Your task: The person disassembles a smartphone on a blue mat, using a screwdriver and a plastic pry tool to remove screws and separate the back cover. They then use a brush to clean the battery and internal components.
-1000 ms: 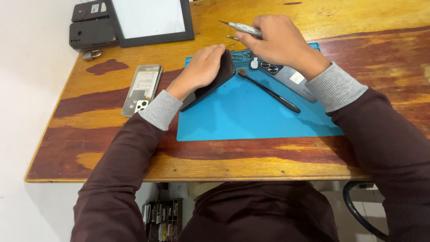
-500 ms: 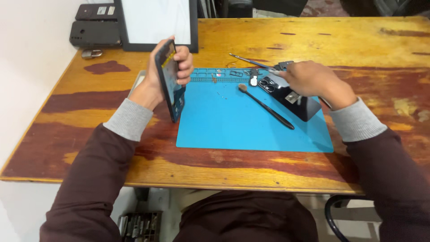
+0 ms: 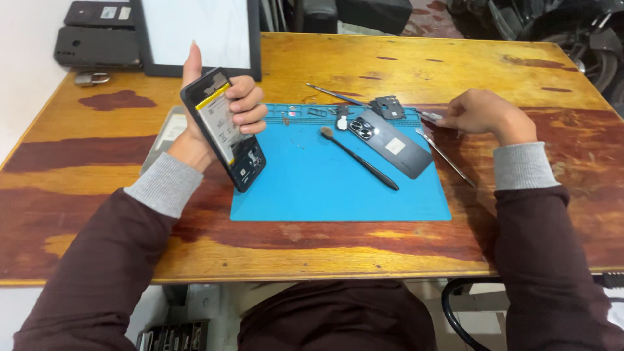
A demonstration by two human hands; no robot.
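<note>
Above blue mat (image 3: 312,195), left hand (image 3: 221,110) holds opened phone (image 3: 224,130) upright, tilted.

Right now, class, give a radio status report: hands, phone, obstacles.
Left hand grips opened phone, raised. Right hand on screwdriver. Back cover, brush on mat.

right hand (image 3: 482,112) hiding tool tip, tablet (image 3: 195,32) cropped
</note>
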